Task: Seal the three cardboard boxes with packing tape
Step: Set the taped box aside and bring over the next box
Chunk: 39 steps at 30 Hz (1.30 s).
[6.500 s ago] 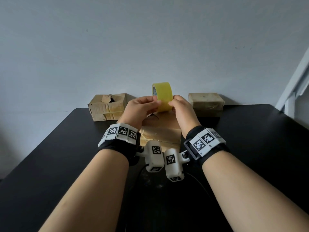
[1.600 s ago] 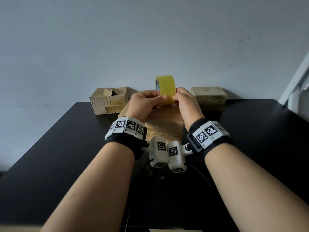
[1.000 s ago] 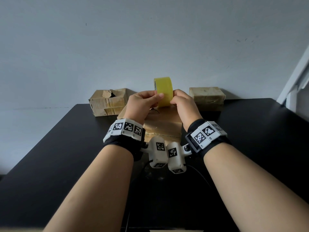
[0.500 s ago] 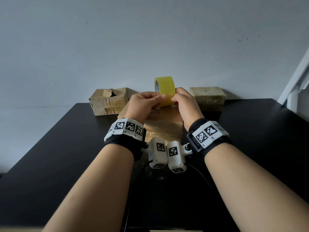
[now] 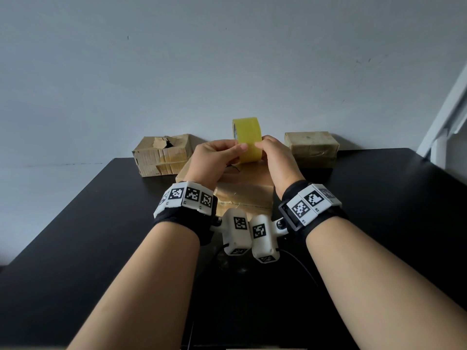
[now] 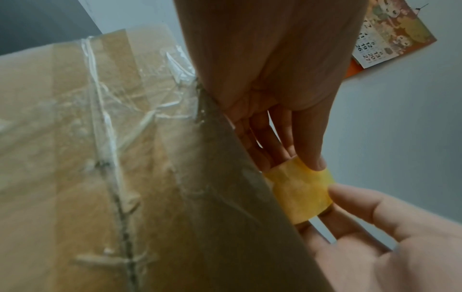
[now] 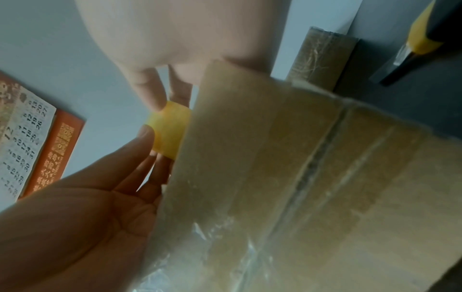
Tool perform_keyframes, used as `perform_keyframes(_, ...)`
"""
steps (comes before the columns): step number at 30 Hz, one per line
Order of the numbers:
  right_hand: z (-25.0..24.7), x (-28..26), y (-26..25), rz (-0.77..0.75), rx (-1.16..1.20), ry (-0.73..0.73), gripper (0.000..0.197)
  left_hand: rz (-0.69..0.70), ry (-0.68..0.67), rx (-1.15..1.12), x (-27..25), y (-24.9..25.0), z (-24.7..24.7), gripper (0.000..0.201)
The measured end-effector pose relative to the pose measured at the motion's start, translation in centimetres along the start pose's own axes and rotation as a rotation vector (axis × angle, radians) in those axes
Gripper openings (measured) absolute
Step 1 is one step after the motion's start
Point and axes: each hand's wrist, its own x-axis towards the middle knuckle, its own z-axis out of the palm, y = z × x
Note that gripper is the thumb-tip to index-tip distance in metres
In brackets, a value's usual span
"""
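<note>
Above the middle box point(image 5: 242, 190) on the worktop point(image 5: 379, 198), I hold the tape roll point(image 5: 247, 140) with left hand point(image 5: 214, 160) and right hand point(image 5: 275, 157) both pinching it, as before; no strip freed, sealing not begun.

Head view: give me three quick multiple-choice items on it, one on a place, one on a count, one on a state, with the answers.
1. Where is the tape roll?
A. flat on the table
B. held up over the middle box
C. on the right box

2. How many cardboard boxes show?
A. two
B. three
C. four

3. The left box has a top that is:
A. torn open
B. flat and smooth
C. hidden under the roll

Answers: 1 B, both the left hand and right hand pinch the roll above that box. 2 B, left, middle and right. 3 A, ragged flaps stick up.
</note>
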Motion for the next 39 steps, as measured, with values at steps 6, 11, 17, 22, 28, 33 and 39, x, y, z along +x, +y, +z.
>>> perform_keyframes(6, -0.1, 0.1, 0.2, -0.034, -0.026, -0.026, 0.015, -0.030, 0.014, -0.019, -0.1, 0.1, 0.0, 0.027)
perform_keyframes(11, -0.2, -0.4, 0.4, -0.092, -0.065, -0.031, 0.018, -0.033, 0.016, -0.026, 0.0, 0.0, 0.0, 0.020)
perform_keyframes(17, 0.0, -0.3, 0.6, -0.134, -0.236, -0.022, 0.027, -0.022, 0.043, -0.065, 0.2, -0.1, 0.0, 0.007)
perform_keyframes(22, -0.1, 0.0, 0.3, -0.197, -0.378, 0.004, 0.018, -0.014, 0.060, -0.091, 0.1, 0.4, 0.0, 0.006)
perform_keyframes(28, -0.4, -0.5, -0.6, -0.275, -0.521, 0.008, 0.019, 0.174, 0.167, 0.381, -0.4, 1.7, -0.5, 0.022)
perform_keyframes(33, -0.7, -1.8, -2.3, -0.326, -0.553, 0.017, 0.026, 0.437, 0.260, 0.779, -1.0, 3.4, -0.1, 0.038)
perform_keyframes(39, -1.3, -2.9, -4.0, -0.322, -0.552, 0.008, 0.019, 0.792, 0.225, 1.067, -2.0, 4.1, 1.0, 0.019)
